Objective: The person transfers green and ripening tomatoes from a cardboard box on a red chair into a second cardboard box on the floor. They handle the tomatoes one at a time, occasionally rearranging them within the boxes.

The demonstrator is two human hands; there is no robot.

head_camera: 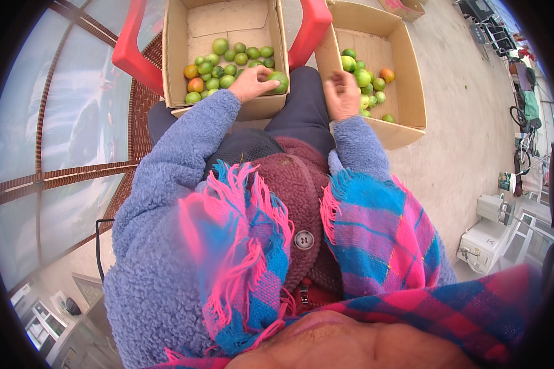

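In front of me are two open cardboard boxes. The left cardboard box (231, 20) stands between the red plastic arms of a chair and holds many green tomatoes (220, 45) with a couple of orange ones (195, 85). My left hand (254, 84) is over its near right corner, thumb and fingers on a large green tomato (278, 82). My right hand (341, 94) is at the left wall of the right cardboard box (408, 78), a little blurred, beside its green tomatoes (362, 78) and an orange one (387, 75). Whether it holds anything is not clear.
Red chair arms (310, 30) flank the left box. A wicker-edged partition (130, 120) stands at the left. Another cardboard box (404, 8) is at the top. On the concrete floor at the right are a bicycle (519, 115) and a white boxy appliance (482, 244).
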